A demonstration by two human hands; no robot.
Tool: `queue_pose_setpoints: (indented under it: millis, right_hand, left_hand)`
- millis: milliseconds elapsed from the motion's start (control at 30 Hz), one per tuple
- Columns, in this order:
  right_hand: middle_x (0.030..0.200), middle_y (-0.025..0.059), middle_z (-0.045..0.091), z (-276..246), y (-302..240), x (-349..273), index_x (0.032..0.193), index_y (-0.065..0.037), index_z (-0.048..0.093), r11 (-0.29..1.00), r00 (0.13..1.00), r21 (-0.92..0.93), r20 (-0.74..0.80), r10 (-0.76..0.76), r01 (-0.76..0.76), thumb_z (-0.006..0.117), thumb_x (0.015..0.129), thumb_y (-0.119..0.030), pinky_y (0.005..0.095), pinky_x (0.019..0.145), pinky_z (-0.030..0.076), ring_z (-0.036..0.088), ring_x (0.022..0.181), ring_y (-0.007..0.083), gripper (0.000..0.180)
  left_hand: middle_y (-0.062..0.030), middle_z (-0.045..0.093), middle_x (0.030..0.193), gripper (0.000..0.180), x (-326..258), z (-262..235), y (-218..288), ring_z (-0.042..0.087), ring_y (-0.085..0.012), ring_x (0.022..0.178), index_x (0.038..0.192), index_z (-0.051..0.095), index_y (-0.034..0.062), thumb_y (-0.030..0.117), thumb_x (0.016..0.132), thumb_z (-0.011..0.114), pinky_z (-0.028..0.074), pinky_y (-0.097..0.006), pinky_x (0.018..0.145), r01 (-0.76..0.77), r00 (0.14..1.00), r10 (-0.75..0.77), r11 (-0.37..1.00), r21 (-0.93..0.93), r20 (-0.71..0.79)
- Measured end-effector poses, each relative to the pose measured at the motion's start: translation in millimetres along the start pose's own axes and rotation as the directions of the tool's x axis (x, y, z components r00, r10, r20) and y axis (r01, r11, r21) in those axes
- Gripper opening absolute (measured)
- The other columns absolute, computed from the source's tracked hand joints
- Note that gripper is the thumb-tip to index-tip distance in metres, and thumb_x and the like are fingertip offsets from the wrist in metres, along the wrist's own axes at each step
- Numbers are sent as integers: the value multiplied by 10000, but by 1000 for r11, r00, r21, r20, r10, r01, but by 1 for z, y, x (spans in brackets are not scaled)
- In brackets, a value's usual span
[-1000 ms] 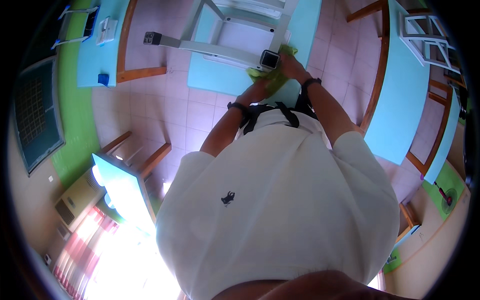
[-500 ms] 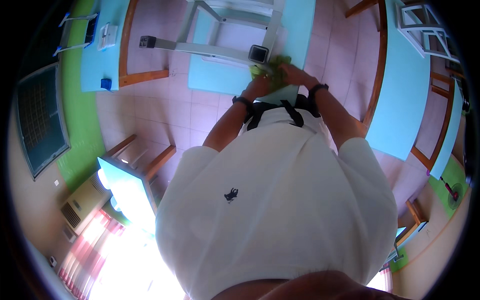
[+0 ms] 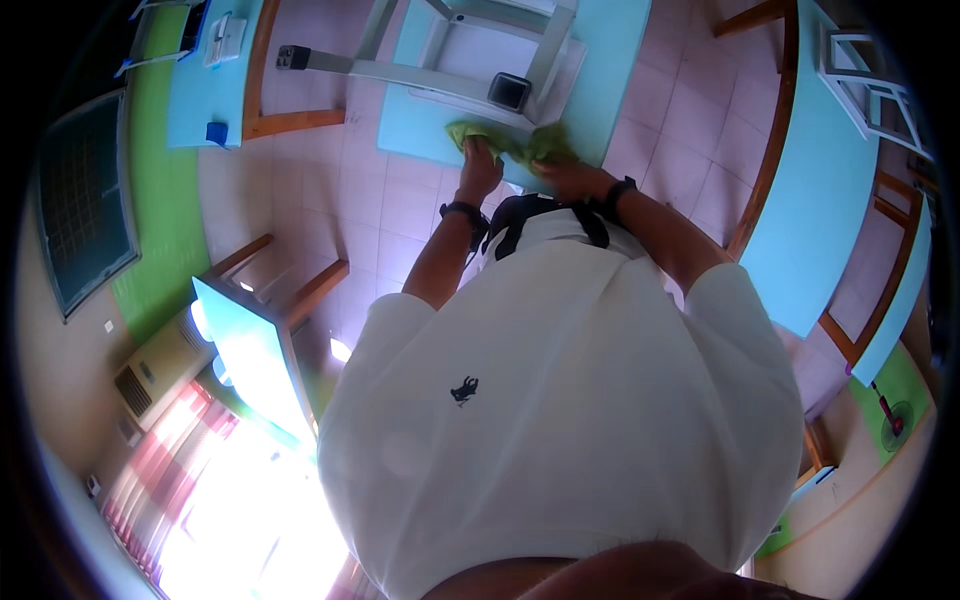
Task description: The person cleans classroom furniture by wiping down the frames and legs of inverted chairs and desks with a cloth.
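Cloth (image 3: pixel 505 143), yellow-green and crumpled, lay on the near edge of the light blue table (image 3: pixel 425 125), and we had both hands on it. Our left hand (image 3: pixel 480 165) closed over its left part; our right hand (image 3: pixel 560 172) pressed on its right part, though we could not tell whether those fingers were curled shut. Just beyond the cloth stood a small dark square container (image 3: pixel 509 91) at the foot of a pale metal frame (image 3: pixel 450 70); its contents were too dim to make out. Far left of our hands, on another blue table (image 3: pixel 205 90), lay a flat white package (image 3: pixel 224 40) and a small blue block (image 3: pixel 216 133).
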State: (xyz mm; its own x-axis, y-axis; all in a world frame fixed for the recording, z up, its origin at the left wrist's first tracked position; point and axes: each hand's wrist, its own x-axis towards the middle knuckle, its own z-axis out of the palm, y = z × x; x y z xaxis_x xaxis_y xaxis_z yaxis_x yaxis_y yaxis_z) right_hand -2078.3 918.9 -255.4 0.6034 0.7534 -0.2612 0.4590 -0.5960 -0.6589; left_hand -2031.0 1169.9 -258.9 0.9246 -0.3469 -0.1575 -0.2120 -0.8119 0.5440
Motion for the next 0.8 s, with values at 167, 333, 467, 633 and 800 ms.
queue_pose_setpoints:
  millis: [167,333,467,633,800]
  right_hand:
    - [1299,155,503,-11,17,-15,1158,-64,580,995,981,93,-191,-16,34,603,762,-84,462,1045,380,434,1236,414,397]
    - [1166,193,547,-28,51,-44,1114,-72,590,971,851,225,-491,187,-83,612,800,-88,456,942,444,528,1094,400,315]
    - [1117,213,564,-56,74,-40,1127,-88,589,931,872,297,-373,317,-212,642,792,-130,478,861,488,580,997,416,342]
    - [1090,200,586,-60,48,-34,1145,-88,579,865,805,182,-318,501,-467,652,824,-263,464,856,500,592,1007,402,373]
    - [1078,213,611,-36,23,-42,1151,-91,592,788,758,205,-218,615,-580,577,873,-335,485,843,512,600,1009,400,370]
  left_hand:
    - [-389,418,1202,633,9,0,40,395,-551,1182,1306,356,-57,179,790,638,355,-567,1026,36,989,-54,991,132,140]
    - [-276,589,1059,320,9,27,99,614,-434,903,1119,550,4,159,839,550,498,-521,807,1,956,-17,998,56,294]
    - [-225,647,978,311,31,67,113,627,-408,917,1093,582,38,228,849,609,510,-493,780,-243,889,266,964,-107,372]
    - [-194,671,942,274,46,83,107,638,-382,916,1020,642,66,269,835,647,493,-463,822,-288,875,321,947,-144,363]
    - [-190,652,1008,326,31,67,97,602,-381,973,1069,650,89,300,821,667,459,-468,883,-368,843,442,889,-273,305]
